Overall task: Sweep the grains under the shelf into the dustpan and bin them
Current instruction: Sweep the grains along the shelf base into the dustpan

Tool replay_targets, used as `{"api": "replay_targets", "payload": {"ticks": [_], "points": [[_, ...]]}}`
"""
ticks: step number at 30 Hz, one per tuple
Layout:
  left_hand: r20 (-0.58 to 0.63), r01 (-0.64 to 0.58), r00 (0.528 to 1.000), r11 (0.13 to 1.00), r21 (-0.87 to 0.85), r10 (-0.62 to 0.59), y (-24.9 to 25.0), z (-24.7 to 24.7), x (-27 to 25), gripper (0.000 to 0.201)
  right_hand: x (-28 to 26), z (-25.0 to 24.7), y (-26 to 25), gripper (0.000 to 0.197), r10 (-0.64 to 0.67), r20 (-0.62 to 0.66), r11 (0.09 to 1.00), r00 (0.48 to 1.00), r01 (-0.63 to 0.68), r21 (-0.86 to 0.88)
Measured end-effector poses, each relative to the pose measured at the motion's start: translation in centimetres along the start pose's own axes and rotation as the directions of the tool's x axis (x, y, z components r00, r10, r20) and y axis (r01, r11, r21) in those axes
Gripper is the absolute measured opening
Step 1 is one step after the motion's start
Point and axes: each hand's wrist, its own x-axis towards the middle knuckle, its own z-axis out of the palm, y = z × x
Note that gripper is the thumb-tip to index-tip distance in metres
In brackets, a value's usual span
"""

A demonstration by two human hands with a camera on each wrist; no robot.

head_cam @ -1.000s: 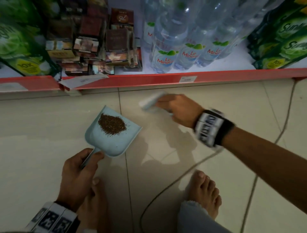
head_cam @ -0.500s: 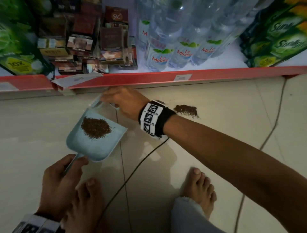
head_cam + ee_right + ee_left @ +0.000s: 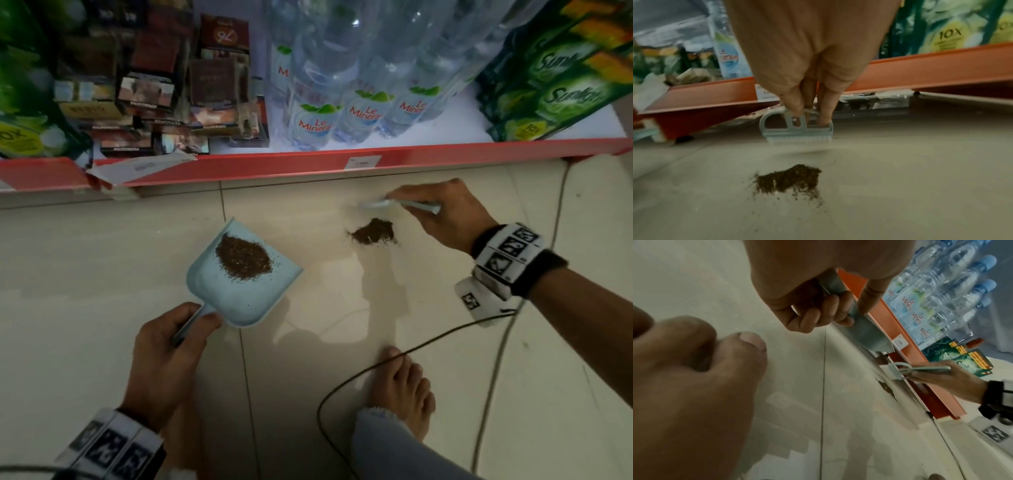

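Right hand (image 3: 442, 212), now swung rightward off the dustpan (image 3: 239, 274), clamped on small bristled plastic brush (image 3: 797, 131) just beyond loose brown grains (image 3: 789, 180); left hand (image 3: 168, 356) gripping dustpan handle, granular heap inside.

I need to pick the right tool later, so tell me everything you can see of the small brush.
The brush is small, pale blue-grey plastic, with an open looped handle and short white bristles pointing down at the floor. The right hand pinches its handle by the fingertips. It sits before the red shelf edge, just beyond the loose grain pile, not touching it.
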Motion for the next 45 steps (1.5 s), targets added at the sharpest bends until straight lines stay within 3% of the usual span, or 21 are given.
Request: {"api": "replay_targets", "payload": {"ticks": [3,5,8,14,19,22,24,27,29,32,34,36,40,43,45], "points": [[0.033,-0.021,0.999,0.999,-0.028,0.021,0.8,0.4,0.1,0.03,1.8,2.6,-0.8,0.034,0.041,-0.22,0.999,0.975,-0.039,0.01],[0.025,-0.025,0.999,1.0,-0.011,0.025,0.9,0.4,0.3,0.034,3.1,4.4,-1.3,0.041,0.094,-0.252,0.995,0.963,-0.096,0.002],[0.011,-0.029,1.0,0.999,0.024,0.029,0.9,0.4,0.6,0.039,3.8,5.2,-1.4,0.044,0.136,-0.175,0.989,0.975,-0.143,-0.029],[0.012,-0.02,1.0,1.0,0.011,0.02,1.2,1.0,0.6,0.034,-0.5,1.7,-0.3,0.031,0.036,0.107,0.999,0.994,-0.032,-0.037],[0.057,-0.04,0.998,0.999,0.034,0.038,1.3,1.9,0.7,0.037,-3.0,0.5,-0.1,0.031,0.07,-0.034,0.998,0.997,-0.069,0.012],[0.084,-0.048,0.996,0.998,0.045,0.044,1.6,2.2,1.0,0.038,-0.9,1.3,0.5,0.032,0.144,-0.157,0.988,0.977,-0.15,-0.027],[0.088,-0.052,0.995,0.997,0.05,0.048,1.7,2.2,1.2,0.041,1.2,2.3,0.5,0.039,0.178,-0.175,0.978,0.968,-0.193,-0.077],[0.071,-0.059,0.996,0.997,0.053,0.055,1.9,2.1,1.4,0.036,3.7,3.7,-0.6,0.044,0.188,-0.125,0.971,0.974,-0.204,-0.124],[0.056,-0.066,0.996,0.997,0.047,0.064,2.1,2.0,1.3,0.032,3.8,3.9,-1.7,0.043,0.11,0.005,0.99,0.994,-0.11,-0.094],[0.03,-0.069,0.997,0.997,0.034,0.068,2.2,1.8,0.9,0.033,2.0,2.4,-2.2,0.044,-0.023,0.178,0.998,0.984,0.032,-0.047],[0.011,-0.06,0.998,0.997,0.04,0.059,1.9,1.6,0.7,0.036,0.9,1.3,-2.1,0.034,-0.033,0.151,0.999,0.988,0.038,-0.025],[0.009,-0.052,0.999,0.998,0.048,0.052,1.7,1.7,0.6,0.04,0.7,1.0,-2.0,0.03,-0.026,0.028,1.0,0.999,0.026,-0.008],[0.035,-0.048,0.998,0.998,0.05,0.047,1.8,1.9,0.8,0.041,2.8,3.0,-2.8,0.045,0.06,-0.093,0.996,0.994,-0.066,-0.065],[0.052,-0.056,0.997,0.997,0.059,0.053,2.2,2.0,1.1,0.039,4.0,4.8,-3.6,0.059,0.114,-0.008,0.993,0.993,-0.115,-0.033],[0.043,-0.055,0.998,0.998,0.04,0.053,2.4,1.8,1.3,0.039,3.7,5.1,-3.6,0.067,0.067,0.101,0.998,0.993,-0.069,0.014]]}}
